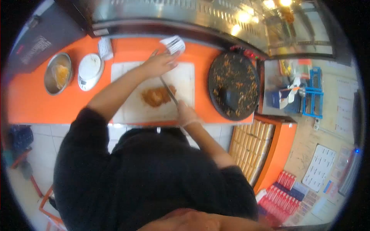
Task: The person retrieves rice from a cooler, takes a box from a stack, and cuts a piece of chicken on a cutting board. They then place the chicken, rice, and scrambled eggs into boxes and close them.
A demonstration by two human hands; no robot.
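My right hand (187, 114), in a clear glove, is wrapped round the handle of a knife (169, 90). The blade points up and away across a white cutting board (127, 109). Beside the blade, on the board, lies a flat golden-brown piece of food (153, 97) that looks fried. My left hand (161, 63) is stretched over the board's far edge, fingers apart, above the knife tip. Its fingertips overlap a white packet with printed lines (173, 44) in this view.
A metal bowl (50, 79) with yellowish food and a white kitchen scale (90, 69) stand to the left. At the right is a large round black pan (216, 82) holding browned crumbs and a dark scoop-like object. Behind the orange counter (92, 106) runs a glass-fronted metal cabinet (200, 17).
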